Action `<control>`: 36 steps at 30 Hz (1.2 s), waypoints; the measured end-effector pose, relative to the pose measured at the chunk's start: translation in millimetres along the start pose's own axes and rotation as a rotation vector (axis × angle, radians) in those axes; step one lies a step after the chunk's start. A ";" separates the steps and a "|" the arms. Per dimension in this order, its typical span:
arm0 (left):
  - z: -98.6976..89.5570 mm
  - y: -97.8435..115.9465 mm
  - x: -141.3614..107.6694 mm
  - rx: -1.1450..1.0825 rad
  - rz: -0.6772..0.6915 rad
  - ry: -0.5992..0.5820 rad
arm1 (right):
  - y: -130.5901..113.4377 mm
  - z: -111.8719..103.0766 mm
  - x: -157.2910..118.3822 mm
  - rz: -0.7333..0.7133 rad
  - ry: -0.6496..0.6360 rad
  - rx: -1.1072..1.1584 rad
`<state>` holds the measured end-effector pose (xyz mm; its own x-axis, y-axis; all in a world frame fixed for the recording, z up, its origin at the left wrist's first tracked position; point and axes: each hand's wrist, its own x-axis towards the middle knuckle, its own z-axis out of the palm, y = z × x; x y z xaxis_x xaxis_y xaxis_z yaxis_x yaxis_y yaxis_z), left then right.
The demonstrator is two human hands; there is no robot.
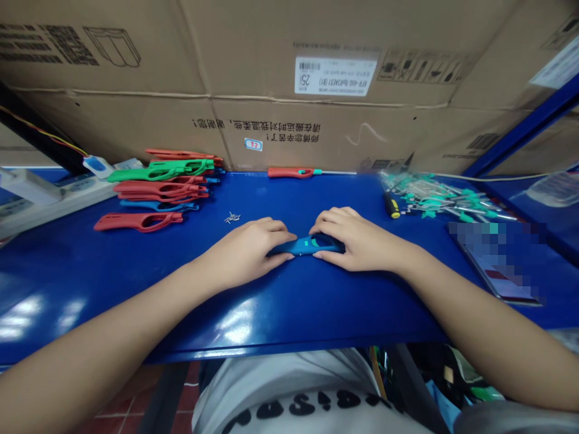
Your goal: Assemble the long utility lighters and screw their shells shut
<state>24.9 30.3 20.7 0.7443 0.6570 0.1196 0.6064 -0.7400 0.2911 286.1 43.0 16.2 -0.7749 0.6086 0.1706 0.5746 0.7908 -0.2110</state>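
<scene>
A blue plastic lighter-shaped casing point(304, 245) with small teal parts lies crosswise between my hands, just above the blue table. My left hand point(253, 248) pinches its left end between thumb and fingers. Its right end, with the loop opening, is gripped by my right hand point(357, 240), whose palm hides the tip. A small pile of screws point(232, 218) sits on the table beyond my left hand. Farther back, against the cardboard, lies a red lighter point(289, 173) with a metal rod pointing right.
Red, green and blue casings point(160, 188) are stacked at the back left beside a power strip point(67, 202). At the right are metal rods with teal parts point(452, 196), a black-and-yellow screwdriver point(392, 206) and a phone-like device point(495, 265). Cardboard point(266, 72) stands behind the blue table point(289, 313).
</scene>
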 end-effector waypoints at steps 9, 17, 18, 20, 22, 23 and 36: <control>5.4 6.4 0.4 0.213 -0.031 0.008 | -4.0 1.6 2.6 -0.003 -0.027 -0.084; 13.3 -3.3 1.7 0.133 -0.025 0.105 | -8.7 1.9 4.3 0.085 -0.012 -0.135; 13.3 -3.7 2.0 0.126 -0.023 0.105 | -9.2 2.0 4.0 0.086 -0.010 -0.129; 13.1 -3.6 2.7 0.105 -0.012 0.104 | -10.1 2.2 3.4 0.083 -0.003 -0.121; 12.7 -3.4 3.4 0.093 -0.005 0.107 | -10.6 2.2 3.1 0.087 0.011 -0.110; 12.3 -3.4 3.7 0.095 -0.006 0.109 | -10.5 2.1 3.1 0.094 0.016 -0.100; 6.3 0.4 3.0 0.039 -0.117 0.225 | 1.3 -5.3 2.4 0.180 0.132 -0.205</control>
<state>29.1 31.1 15.1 0.5900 0.7510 0.2963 0.6986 -0.6589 0.2790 286.4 45.9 21.5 -0.6224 0.7330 0.2743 0.7514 0.6577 -0.0526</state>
